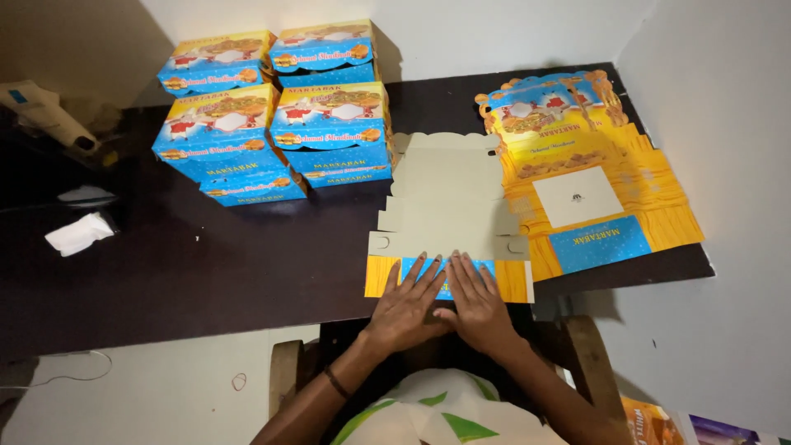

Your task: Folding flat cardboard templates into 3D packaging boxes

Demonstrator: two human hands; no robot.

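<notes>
A flat, unfolded cardboard box blank (449,206) lies grey side up on the dark table (231,264) in front of me. Its near flap is folded over, showing a blue and yellow printed strip. My left hand (409,303) and my right hand (476,302) lie side by side, palms down with fingers spread, pressing on that folded flap at the table's front edge. Neither hand grips anything.
A stack of flat printed box blanks (589,185), blue and yellow, lies to the right. Several assembled blue and yellow boxes (276,111) stand stacked at the back left. A white crumpled paper (79,233) and a glue gun (45,111) lie at far left. White walls bound the right and back.
</notes>
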